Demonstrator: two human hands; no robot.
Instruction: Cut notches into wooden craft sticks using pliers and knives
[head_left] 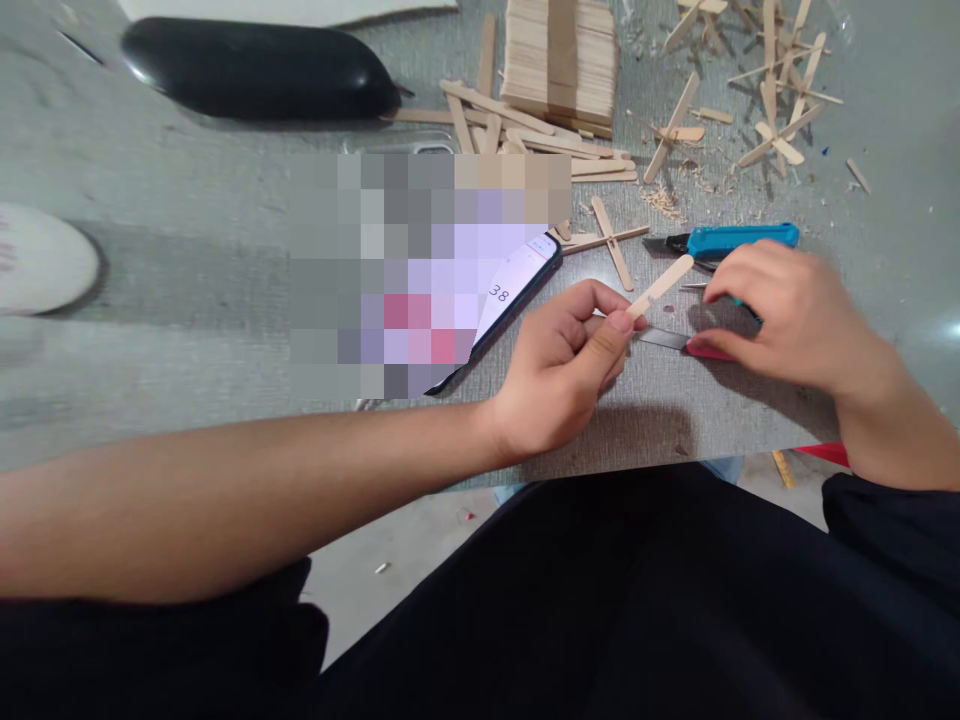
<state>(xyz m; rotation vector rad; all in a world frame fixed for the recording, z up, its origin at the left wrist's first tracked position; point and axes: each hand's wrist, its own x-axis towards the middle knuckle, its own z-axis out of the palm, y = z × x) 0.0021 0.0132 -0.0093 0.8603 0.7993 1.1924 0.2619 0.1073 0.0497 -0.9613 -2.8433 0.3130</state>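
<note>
My left hand (570, 355) pinches a wooden craft stick (671, 280) between thumb and fingers. A small notch shows in the stick's edge, just beyond my thumb. My right hand (787, 315) is slightly blurred, its thumb and forefinger apart, above a pink-handled craft knife (709, 348). The thumb overlaps the pink handle; whether it touches I cannot tell. The knife's blade points left, toward my left hand. Behind my right hand lies a blue utility knife (739, 240) with its dark blade out. Another pointed metal tool (694, 287) is partly hidden by my right fingers.
A phone (517, 280), partly pixelated, lies left of my hand. Two crossed sticks (611, 240) lie beyond it. Farther back are a banded stick bundle (559, 60), loose sticks (540, 140), several crossed pieces (780, 140) and shavings (664, 203). A black case (259, 68) sits back left.
</note>
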